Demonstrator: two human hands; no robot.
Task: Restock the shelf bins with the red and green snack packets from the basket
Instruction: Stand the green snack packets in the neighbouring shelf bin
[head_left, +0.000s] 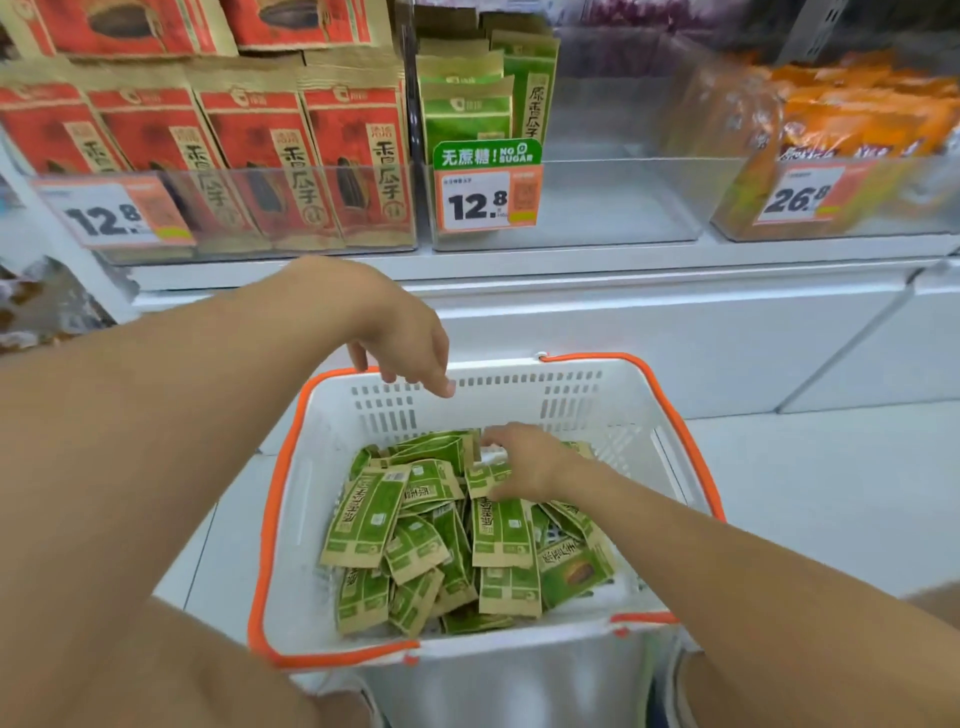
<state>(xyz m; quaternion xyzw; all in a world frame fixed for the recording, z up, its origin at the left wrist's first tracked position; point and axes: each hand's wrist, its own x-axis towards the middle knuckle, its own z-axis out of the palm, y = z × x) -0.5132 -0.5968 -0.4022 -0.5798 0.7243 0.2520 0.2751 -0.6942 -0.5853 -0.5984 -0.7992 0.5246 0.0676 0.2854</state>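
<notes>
A white basket (524, 402) with orange handles stands low in front of me and holds several green snack packets (415, 545) in a loose pile. My right hand (524, 460) lies palm down on the pile near the basket's far side, fingertips touching a packet; any grip is hidden beneath it. My left hand (402, 340) hovers over the basket's far rim with fingers hanging apart and nothing in them. On the shelf above, the left bin holds upright red packets (291, 156). The middle clear bin (597, 208) has a few green packets (467, 111) standing at its left end.
A right-hand bin holds orange and brown packets (857, 114). Price tags read 12.8 (485, 200) and 26.8 (800, 195). A white shelf ledge (571, 270) juts out between bins and basket. White cabinet fronts lie behind the basket.
</notes>
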